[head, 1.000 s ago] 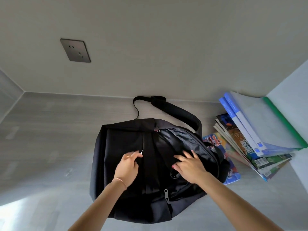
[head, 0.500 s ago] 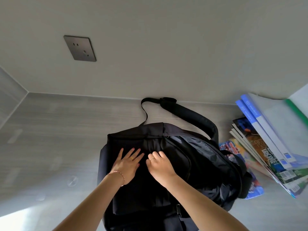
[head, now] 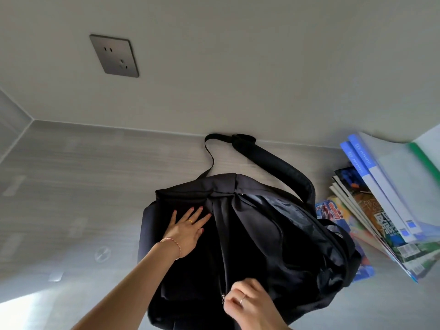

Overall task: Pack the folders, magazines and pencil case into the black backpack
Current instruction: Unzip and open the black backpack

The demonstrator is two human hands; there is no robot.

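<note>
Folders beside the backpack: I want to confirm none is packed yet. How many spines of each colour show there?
Blue folder spines: 2
Green folder spine: 1
Total: 3

The backpack (head: 250,234) is matt black cloth, its lining faintly shiny. The magazines (head: 371,217) at the table's right edge have glossy paper covers. The table (head: 83,182) looks like smooth grey wood-grain. The socket (head: 114,55) is brushed metal.
</note>
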